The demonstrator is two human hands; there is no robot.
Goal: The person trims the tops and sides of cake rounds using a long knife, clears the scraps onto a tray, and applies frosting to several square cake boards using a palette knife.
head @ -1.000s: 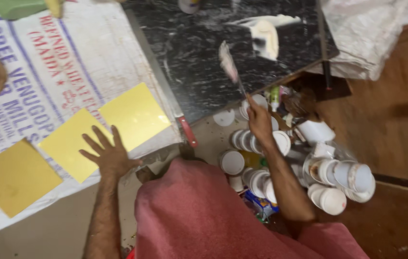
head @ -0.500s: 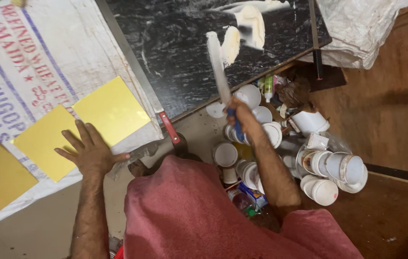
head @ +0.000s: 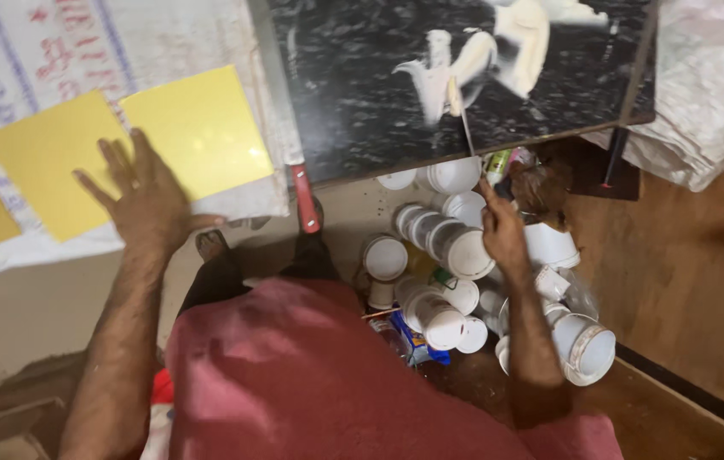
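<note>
At the far left, a white woven sack (head: 55, 51) with blue and red printing lies flat as a cover, and glossy yellow square sheets (head: 196, 128) lie side by side on it. The left hand (head: 145, 200) rests palm down, fingers spread, across the near edges of two sheets, gripping nothing. To the right, a dark speckled stone worktop (head: 362, 94) carries smears of white paste (head: 464, 60). The right hand (head: 502, 230) has its grip closed around the handle of a thin palette knife (head: 462, 115), whose blade reaches up into the paste. Below that hand, white plastic tubs (head: 443, 247), round and mostly lidded, lie heaped on the brown wooden floor (head: 686, 281). At the far right sits a crumpled white plastic sheet (head: 711, 85).
</note>
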